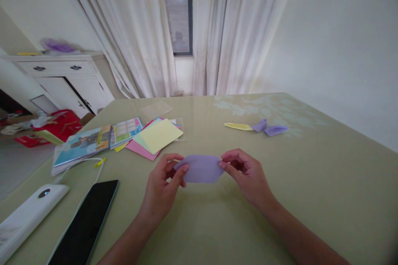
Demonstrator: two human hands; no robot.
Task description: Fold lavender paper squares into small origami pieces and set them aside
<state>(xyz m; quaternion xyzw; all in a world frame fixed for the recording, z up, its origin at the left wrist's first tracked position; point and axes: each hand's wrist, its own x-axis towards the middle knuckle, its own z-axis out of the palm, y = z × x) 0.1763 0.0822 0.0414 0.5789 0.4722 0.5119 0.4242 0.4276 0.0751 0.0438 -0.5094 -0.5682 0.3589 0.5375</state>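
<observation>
A folded piece of purple paper (pixel 202 169), with pointed left and right ends, is held up above the table between both hands. My left hand (pixel 164 182) pinches its left end between thumb and fingers. At the opposite end, my right hand (pixel 244 174) grips the tip with thumb and forefinger. Beyond the right hand lie a folded yellow paper piece (pixel 238 126) and folded purple paper pieces (pixel 276 130). Past the left hand is a fanned stack of coloured paper sheets (pixel 160 136), pale yellow on top.
Left of the paper stack lie booklets (pixel 82 145). Nearer on the left are a black-screened phone (pixel 88 219), a white power bank (pixel 31 217) and a white cable (pixel 98 169). A clear plastic sleeve (pixel 157 109) lies at the back of the table (pixel 311 182).
</observation>
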